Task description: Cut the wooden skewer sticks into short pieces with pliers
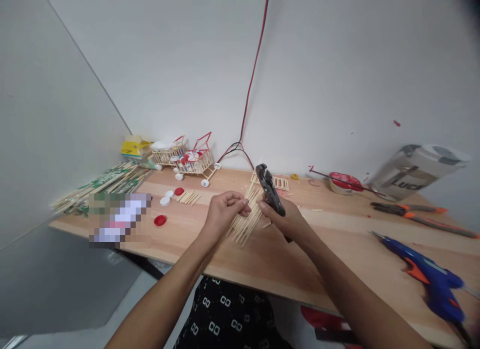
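My left hand (227,211) is closed, thumb and fingers pinching a thin wooden stick (250,185) that slants up toward the tool. My right hand (287,220) is wrapped around black-handled pliers (270,191), their dark metal head pointing up and left near the stick's upper end. Whether the jaws touch the stick, I cannot tell. Beneath both hands lies a loose pile of wooden sticks (243,230) on the table. Just behind the pliers is a small ladder-like stick frame (281,183).
Two small stick-built carts (195,161) (168,153) stand back left, near bundled sticks (101,184). Short cut sticks (188,197) and a red cap (160,220) lie left. Right are a red-filled bowl (345,183), orange-handled pliers (420,214) and a blue glue gun (420,269).
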The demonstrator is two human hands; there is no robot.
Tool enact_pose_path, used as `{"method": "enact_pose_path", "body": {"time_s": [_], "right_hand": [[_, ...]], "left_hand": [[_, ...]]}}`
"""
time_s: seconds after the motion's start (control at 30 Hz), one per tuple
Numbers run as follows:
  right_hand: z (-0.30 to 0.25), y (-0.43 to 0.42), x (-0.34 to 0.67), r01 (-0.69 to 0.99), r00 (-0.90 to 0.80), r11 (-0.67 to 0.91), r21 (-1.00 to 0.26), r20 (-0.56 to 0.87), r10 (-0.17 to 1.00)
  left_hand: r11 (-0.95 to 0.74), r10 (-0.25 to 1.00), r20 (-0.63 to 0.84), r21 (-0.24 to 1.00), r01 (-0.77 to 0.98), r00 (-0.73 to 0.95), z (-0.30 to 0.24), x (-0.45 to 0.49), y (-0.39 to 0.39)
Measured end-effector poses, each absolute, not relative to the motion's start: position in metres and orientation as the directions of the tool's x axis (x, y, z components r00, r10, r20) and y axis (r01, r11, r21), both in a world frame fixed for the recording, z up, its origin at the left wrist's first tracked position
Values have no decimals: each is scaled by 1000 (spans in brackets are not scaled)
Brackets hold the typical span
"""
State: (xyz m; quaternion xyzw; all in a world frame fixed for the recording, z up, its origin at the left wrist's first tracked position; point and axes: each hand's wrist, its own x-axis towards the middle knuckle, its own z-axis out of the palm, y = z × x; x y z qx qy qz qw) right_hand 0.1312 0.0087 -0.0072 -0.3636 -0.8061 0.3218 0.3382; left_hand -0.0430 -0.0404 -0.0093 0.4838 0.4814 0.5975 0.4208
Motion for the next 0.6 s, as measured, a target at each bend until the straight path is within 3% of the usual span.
{"method": "enact_pose_path", "body": {"time_s": [0.27, 0.4, 0.6], "right_hand": [[5, 2, 136, 432, -674, 455, -779, 56, 736], [8, 0, 136, 439, -689, 451, -777, 31, 724], [3, 2, 140, 415, -683, 436, -798, 44, 729]], "left_hand": [[-303, 895, 376, 908, 289, -240, 23, -69, -58], [-332, 876, 458, 801, 498, -153, 26, -64, -64], [-293, 881, 470, 639, 711, -59, 24, -54, -64]]}}
